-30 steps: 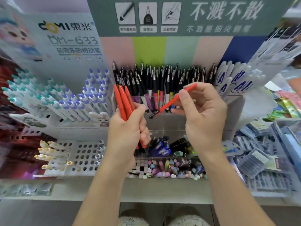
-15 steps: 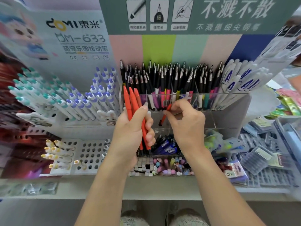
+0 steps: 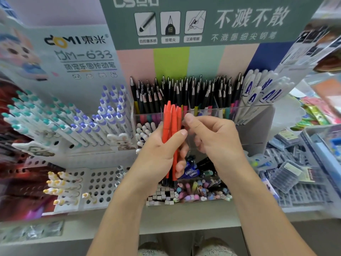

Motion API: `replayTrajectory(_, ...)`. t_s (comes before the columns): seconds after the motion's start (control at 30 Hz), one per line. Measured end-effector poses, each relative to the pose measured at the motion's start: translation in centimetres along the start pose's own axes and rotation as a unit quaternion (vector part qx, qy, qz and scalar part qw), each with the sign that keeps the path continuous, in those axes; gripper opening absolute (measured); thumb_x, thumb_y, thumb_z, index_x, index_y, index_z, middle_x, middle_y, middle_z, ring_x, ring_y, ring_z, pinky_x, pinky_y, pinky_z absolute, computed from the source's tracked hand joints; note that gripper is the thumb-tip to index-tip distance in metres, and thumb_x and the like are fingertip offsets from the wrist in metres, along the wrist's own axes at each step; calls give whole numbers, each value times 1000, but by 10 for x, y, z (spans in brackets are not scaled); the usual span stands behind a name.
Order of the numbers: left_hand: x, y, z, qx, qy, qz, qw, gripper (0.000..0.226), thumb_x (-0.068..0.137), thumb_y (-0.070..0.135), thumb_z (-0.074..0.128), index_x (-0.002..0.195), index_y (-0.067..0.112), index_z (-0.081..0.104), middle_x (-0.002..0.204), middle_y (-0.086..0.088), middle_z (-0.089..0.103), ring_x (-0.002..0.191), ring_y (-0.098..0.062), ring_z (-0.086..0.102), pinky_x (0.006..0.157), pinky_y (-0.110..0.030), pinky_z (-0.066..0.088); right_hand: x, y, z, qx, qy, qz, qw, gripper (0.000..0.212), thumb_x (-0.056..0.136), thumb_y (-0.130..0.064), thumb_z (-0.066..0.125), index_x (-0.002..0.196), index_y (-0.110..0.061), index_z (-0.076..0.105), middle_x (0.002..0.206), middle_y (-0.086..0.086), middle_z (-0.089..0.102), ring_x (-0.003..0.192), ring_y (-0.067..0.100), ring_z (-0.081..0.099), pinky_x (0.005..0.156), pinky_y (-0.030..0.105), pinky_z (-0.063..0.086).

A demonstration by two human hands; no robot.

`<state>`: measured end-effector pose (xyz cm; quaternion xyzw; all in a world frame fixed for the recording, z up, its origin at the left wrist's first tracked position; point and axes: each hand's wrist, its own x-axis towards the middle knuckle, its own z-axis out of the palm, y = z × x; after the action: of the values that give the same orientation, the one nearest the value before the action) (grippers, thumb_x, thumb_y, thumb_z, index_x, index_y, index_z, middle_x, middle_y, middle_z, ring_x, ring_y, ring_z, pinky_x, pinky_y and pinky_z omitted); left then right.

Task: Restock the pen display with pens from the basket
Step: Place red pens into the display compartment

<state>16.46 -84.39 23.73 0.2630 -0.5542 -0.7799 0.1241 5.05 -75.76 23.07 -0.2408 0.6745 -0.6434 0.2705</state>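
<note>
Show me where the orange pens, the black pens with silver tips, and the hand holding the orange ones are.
orange pens (image 3: 170, 122), head view, upper barrels above the fist.
black pens (image 3: 186, 91), head view, middle of the row.
left hand (image 3: 160, 150), head view, back of the hand.

— What's the left hand (image 3: 160, 150) got?
— A bunch of red pens (image 3: 172, 124), gripped upright before the clear pen display (image 3: 258, 124) of black pens (image 3: 184, 91).
— And the right hand (image 3: 215, 137)?
— Beside them, thumb and finger seemingly pinching one; blurred there.
</note>
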Motion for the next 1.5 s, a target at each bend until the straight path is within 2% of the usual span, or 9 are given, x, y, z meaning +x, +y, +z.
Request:
replayTrajectory(0.17, 0, -3, 0, 10, -27, 3, 1000, 18, 103, 27, 51, 107, 10, 55, 65, -4, 52, 44, -16, 43, 41, -26, 37, -1, -3, -2, 91, -70, 55, 992, 20, 92, -20, 70, 95, -2, 76, 60, 7, 60, 51, 23, 56, 50, 25, 45)
replayTrajectory(0.27, 2, -4, -1, 23, -24, 4, 999, 19, 103, 28, 49, 104, 10, 56, 66, -6, 54, 44, -15, 44, 42, -26, 38, -2, -4, -2, 81, -56, 54, 994, 17, 88, -16, 75, 95, -1, 76, 58, 2, 62, 47, 17, 55, 47, 24, 46)
replayTrajectory(0.4, 2, -4, -2, 88, -25, 27, 995, 17, 105, 30, 46, 116, 20, 56, 71, -6, 61, 47, -18, 53, 44, -29, 44, 0, -2, -1, 83, -43, 84, 992, 16, 88, -16, 75, 91, 0, 76, 61, 11, 59, 48, 27, 52, 58, 40, 46)
replayTrajectory(0.47, -1, -4, 1, 87, -19, 28, 996, 19, 105, 30, 45, 120, 20, 53, 72, -7, 62, 49, -21, 56, 44, -30, 47, -1, -1, 2, 73, -23, 83, 994, 15, 90, -14, 73, 87, 0, 74, 60, 13, 57, 46, 26, 51, 52, 35, 44)
replayTrajectory(0.73, -5, 3, 4, -72, 165, 49, 982, 13, 106, 24, 47, 107, 11, 49, 82, -16, 76, 68, -31, 74, 61, -39, 63, 0, -10, 4, 128, 106, -64, 984, 14, 100, -9, 59, 87, -10, 65, 67, 1, 62, 55, 14, 58, 49, 25, 51)
replayTrajectory(0.87, -9, 5, -11, -49, 220, 81, 971, 14, 104, 27, 52, 98, 13, 52, 65, -2, 67, 57, -19, 68, 52, -29, 57, 7, -8, -4, 105, 159, -129, 973, 15, 103, -9, 55, 90, -10, 61, 71, -1, 64, 62, 14, 65, 54, 26, 57)
replayTrajectory(1.1, -10, 0, -19, -45, 248, 85, 964, 23, 102, 28, 55, 85, 16, 47, 54, 4, 45, 46, -15, 53, 46, -29, 48, 12, 6, 3, 147, 168, -90, 971, 11, 103, -11, 56, 94, -8, 62, 74, 1, 66, 66, 18, 69, 54, 26, 58)
replayTrajectory(1.33, -11, 6, -20, -100, 209, 61, 971, 28, 98, 36, 58, 82, 18, 43, 55, 5, 38, 42, -9, 31, 39, -21, 29, 12, 25, 11, -162, 72, -178, 968, 8, 94, -17, 70, 101, -18, 74, 88, -9, 73, 83, 9, 70, 73, 30, 60)
replayTrajectory(1.5, -7, 6, -17, -125, 202, 47, 970, 31, 100, 43, 52, 83, 18, 45, 55, 2, 40, 41, -10, 30, 38, -22, 26, 13, 50, 32, -223, 41, -167, 959, 12, 88, -16, 78, 99, -16, 80, 84, -7, 73, 78, 5, 66, 76, 28, 56)
